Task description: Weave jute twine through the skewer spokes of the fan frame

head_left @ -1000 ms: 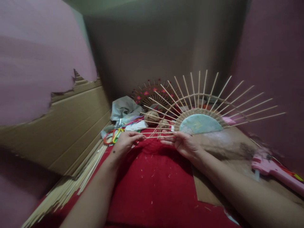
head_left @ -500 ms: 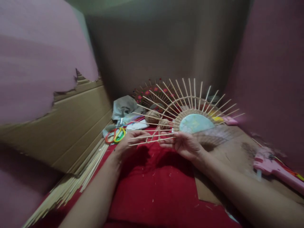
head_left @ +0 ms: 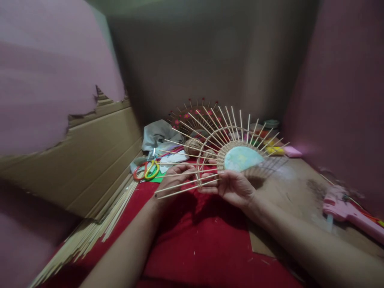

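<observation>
A half-round fan frame with thin sticks spreading from a pale blue centre [head_left: 242, 159] is held up before me, tilted down to the left. Braided twine [head_left: 221, 158] edges the centre, and a looser arc of twine [head_left: 207, 141] crosses the sticks further out. My right hand [head_left: 235, 189] is closed on the frame's lower left corner, thumb in front and fingers behind. My left hand [head_left: 177, 182] is closed at the arc's lower left end, fingertips pinching the twine behind the lowest sticks, which partly hide it.
Scissors [head_left: 152, 170] and twine balls [head_left: 193, 146] lie behind the frame, near a finished-looking flowered fan [head_left: 183, 118]. Loose sticks [head_left: 99, 230] lie left beside a cardboard wall [head_left: 102, 160]. At right a pink glue gun [head_left: 339, 204] rests on cardboard [head_left: 294, 200] over red cloth [head_left: 192, 256].
The fan frame has tipped and shifted a little down and left. My left hand has moved slightly right, its fingers now at the twine arc. My right hand keeps its hold.
</observation>
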`<state>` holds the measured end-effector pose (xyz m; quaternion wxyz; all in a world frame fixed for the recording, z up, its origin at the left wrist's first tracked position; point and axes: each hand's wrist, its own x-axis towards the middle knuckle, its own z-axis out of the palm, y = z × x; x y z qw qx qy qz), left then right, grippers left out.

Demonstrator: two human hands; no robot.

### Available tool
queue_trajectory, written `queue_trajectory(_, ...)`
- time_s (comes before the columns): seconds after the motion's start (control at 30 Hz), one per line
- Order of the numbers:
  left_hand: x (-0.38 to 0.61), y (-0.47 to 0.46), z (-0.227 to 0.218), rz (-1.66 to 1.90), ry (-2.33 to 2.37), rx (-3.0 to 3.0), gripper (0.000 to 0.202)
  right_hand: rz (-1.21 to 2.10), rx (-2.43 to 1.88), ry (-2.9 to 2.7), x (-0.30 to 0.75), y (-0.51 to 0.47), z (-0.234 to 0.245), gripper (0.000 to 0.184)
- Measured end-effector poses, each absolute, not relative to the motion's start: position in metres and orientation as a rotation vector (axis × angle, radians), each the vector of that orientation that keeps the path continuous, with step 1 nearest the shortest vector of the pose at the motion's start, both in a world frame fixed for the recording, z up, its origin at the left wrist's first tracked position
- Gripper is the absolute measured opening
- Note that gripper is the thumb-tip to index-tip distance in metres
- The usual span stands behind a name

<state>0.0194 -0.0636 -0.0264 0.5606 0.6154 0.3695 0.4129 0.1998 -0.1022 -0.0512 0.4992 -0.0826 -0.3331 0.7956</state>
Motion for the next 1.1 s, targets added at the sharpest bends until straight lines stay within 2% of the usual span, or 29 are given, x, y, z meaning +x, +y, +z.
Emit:
queue_trajectory(0.43,0.016,-0.066,-0.027,0.942,0.926,1.356,0.020,1.888,-0.263,-0.798,0.199,-0.099,-0.052,0.015)
queue_trajectory(0.77,0.012,-0.067,-0.025,0.898,0.831,1.528,0.019,1.857,-0.320,-0.720,0.202,-0.097,-0.054,0.012)
queue_trajectory(0.97,0.006,-0.066,-0.026,0.808,0.717,1.463,0.029,1.832,-0.356,-0.562,0.203,-0.095,-0.057,0.012)
queue_trajectory(1.1,0.010,-0.067,-0.032,0.779,0.731,1.451,0.023,1.867,-0.348,-0.544,0.203,-0.096,-0.059,0.010)
